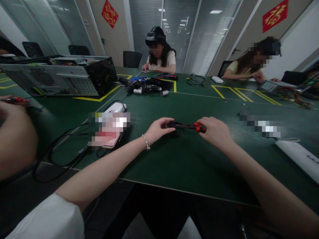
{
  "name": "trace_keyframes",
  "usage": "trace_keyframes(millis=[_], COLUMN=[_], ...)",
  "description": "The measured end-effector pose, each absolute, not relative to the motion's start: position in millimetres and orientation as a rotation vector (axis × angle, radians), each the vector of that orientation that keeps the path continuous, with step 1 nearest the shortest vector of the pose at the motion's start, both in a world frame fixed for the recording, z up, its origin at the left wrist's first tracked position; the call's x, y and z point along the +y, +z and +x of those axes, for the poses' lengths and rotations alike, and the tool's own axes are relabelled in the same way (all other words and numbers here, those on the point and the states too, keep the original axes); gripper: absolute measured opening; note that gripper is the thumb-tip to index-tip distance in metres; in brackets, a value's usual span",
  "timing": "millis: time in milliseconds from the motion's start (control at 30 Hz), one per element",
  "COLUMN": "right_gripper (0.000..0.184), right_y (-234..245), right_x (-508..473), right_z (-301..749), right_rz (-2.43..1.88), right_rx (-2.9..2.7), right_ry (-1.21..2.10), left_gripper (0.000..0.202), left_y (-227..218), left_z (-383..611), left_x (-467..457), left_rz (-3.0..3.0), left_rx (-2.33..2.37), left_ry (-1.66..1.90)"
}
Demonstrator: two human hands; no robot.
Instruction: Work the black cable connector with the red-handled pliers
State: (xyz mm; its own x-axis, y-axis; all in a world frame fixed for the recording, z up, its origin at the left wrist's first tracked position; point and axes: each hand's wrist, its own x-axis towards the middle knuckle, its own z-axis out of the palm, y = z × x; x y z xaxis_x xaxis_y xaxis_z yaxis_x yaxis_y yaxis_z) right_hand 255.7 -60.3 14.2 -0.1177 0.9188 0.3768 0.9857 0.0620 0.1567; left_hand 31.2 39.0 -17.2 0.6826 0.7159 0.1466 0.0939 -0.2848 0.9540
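Note:
Over the green table, my left hand pinches a small black part between thumb and fingers. My right hand is closed round a hand tool with red-and-black handles. Its dark front end points left and meets the black part. Whether the tool is pliers or a screwdriver cannot be made out. Just below, on the tabletop, lie another dark piece and what look like tiny screws.
An open computer case lies at the back left. Tangled cables and a drill sit ahead. Left of my arm are a white power bank and black cables; a white device is right. Several people work around the table.

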Motion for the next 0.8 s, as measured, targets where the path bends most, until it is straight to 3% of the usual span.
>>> trace_keyframes(millis=[400,600,800], right_gripper=[0.016,0.016,0.016], right_y=[13.3,13.3,12.9], right_x=[-59.1,-60.0,-59.2], right_z=[255.5,254.8,255.2], right_rz=[-1.954,-1.928,-1.927], right_rx=[-2.14,-2.129,-2.143], right_ry=[-0.59,-0.563,-0.567], left_gripper=[0.031,0.047,0.049], left_y=[-13.2,-14.2,-17.9], left_z=[33.1,31.4,33.1], left_x=[38.2,39.1,40.6], left_rz=[1.646,1.603,1.569], left_rx=[0.577,0.56,0.568], left_ry=[0.681,0.684,0.67])
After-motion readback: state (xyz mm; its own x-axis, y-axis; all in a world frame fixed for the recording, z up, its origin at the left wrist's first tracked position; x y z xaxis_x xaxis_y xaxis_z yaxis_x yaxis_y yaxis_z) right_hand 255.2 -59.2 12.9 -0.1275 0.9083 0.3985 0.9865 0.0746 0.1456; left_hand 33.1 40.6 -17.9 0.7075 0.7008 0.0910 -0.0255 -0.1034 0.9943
